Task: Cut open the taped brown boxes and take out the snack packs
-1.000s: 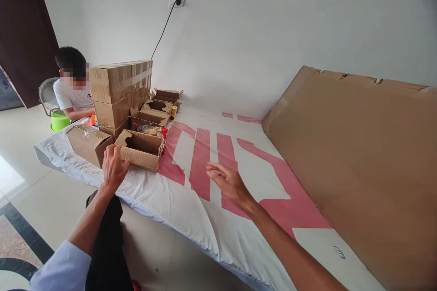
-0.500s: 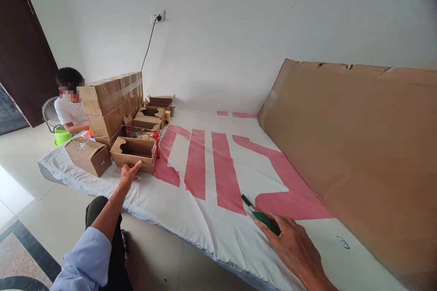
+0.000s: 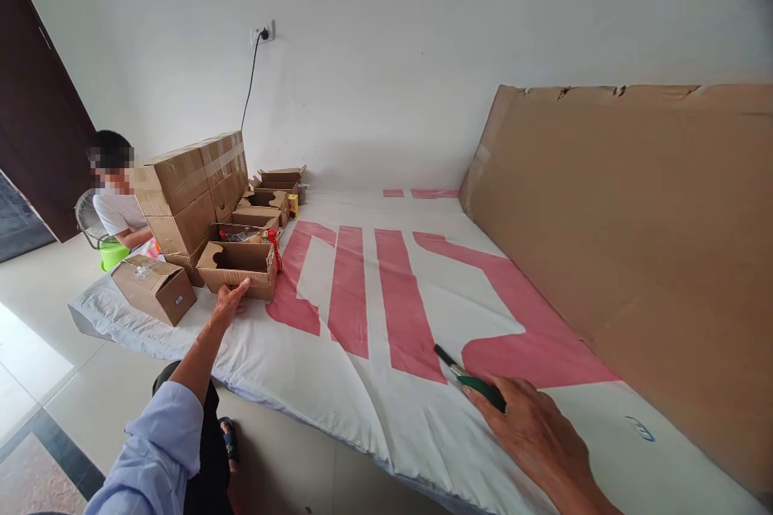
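Note:
My left hand (image 3: pixel 229 303) is at the front of a small open cardboard box (image 3: pixel 238 264), with the thumb against its near face and the other fingers low beside it, partly hidden. In my right hand (image 3: pixel 531 422) is a utility knife (image 3: pixel 477 386) with a green grip, a metal middle and a dark blade end. Its tip points up and left, over the red and white cloth. Just behind the near box lies a clear and red plastic packet (image 3: pixel 257 236). A closed, taped cardboard box (image 3: pixel 154 288) sits to the left of my left hand.
Taped cardboard boxes (image 3: pixel 181 189) are stacked at the left, with several open boxes (image 3: pixel 266 197) lined up beside them. A large cardboard sheet (image 3: pixel 616 233) leans at the right. Another person (image 3: pixel 117 205) sits beyond the stack. The cloth-covered surface (image 3: pixel 290 362) has a front edge above the tiled floor.
The view has shifted slightly. My left hand stays at the open box, and the knife remains in my right hand, a little lower and further right in the picture.

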Demonstrator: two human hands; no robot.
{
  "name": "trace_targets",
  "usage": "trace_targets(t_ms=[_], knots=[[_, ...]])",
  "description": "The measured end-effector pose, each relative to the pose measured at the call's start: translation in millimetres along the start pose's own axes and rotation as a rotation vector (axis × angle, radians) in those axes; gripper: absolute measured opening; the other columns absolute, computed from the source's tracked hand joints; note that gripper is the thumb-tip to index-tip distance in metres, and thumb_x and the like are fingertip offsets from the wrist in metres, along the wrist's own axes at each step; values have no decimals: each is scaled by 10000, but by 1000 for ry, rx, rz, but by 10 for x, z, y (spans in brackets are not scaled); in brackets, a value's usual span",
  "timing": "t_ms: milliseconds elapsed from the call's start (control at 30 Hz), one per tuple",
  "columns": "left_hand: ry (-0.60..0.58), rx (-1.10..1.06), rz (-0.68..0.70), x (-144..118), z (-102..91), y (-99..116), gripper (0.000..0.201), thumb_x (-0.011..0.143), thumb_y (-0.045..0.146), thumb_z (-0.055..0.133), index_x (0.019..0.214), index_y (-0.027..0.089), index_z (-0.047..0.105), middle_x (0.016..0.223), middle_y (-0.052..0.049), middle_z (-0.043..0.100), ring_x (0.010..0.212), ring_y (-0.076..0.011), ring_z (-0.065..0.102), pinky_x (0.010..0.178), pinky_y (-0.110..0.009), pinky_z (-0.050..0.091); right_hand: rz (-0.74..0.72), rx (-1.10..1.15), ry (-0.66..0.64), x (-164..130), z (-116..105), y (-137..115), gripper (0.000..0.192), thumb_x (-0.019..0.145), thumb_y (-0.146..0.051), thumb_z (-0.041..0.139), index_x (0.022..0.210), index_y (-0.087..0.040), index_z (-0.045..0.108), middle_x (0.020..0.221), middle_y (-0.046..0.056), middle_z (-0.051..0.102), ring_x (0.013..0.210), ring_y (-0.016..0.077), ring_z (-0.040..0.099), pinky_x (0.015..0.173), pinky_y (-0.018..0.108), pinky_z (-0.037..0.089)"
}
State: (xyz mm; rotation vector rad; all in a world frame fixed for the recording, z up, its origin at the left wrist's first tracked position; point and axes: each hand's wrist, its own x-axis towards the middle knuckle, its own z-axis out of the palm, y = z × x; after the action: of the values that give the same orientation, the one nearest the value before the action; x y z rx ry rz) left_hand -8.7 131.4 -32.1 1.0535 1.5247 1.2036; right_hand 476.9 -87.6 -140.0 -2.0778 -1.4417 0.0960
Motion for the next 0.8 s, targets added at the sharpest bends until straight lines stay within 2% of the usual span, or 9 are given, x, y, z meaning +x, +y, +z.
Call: trace_targets(t_ms=[167,400,567,667,800], knots=[[-26,22,2,159,60,51,685,682,651,960,1042,120,719,1144,-220,782,1202,-411,725,905,-485,649,1,0,-4,9,24,23,497,836,-650,417,928,-263,717,1014,186,754,1032,438,698,806,547,565],[-52,54,-6,319,21,77,683,638,674,973,975,127,739,1010,-182,782,1094,-390,753,860,-457,645,6,30,17,15,59,-11,468,824,-648,427,918,-275,695,1021,194,751,1043,458,694,862,594,567],[-51,61,-27,399,23,128,686,631,690,968,931,119,732,944,-180,764,1053,-392,753,881,-484,629,58,74,-7,-4,-8,-82,390,813,-670,466,863,-340,669,1041,182,751,1073,453,690,794,581,571],[-40,49,-38,375,9,127,721,628,697,973,976,128,700,1016,-199,766,1063,-381,748,904,-491,620,69,77,7,-8,-34,-90,377,785,-673,484,833,-345,665,1015,184,758,1045,460,691,769,590,576],[-29,33,-21,227,-1,37,742,717,711,921,1129,156,650,1256,-229,736,1184,-365,711,928,-450,614,63,82,13,-1,-39,-63,394,751,-686,503,843,-342,673,1044,194,774,1047,469,696,776,608,587]])
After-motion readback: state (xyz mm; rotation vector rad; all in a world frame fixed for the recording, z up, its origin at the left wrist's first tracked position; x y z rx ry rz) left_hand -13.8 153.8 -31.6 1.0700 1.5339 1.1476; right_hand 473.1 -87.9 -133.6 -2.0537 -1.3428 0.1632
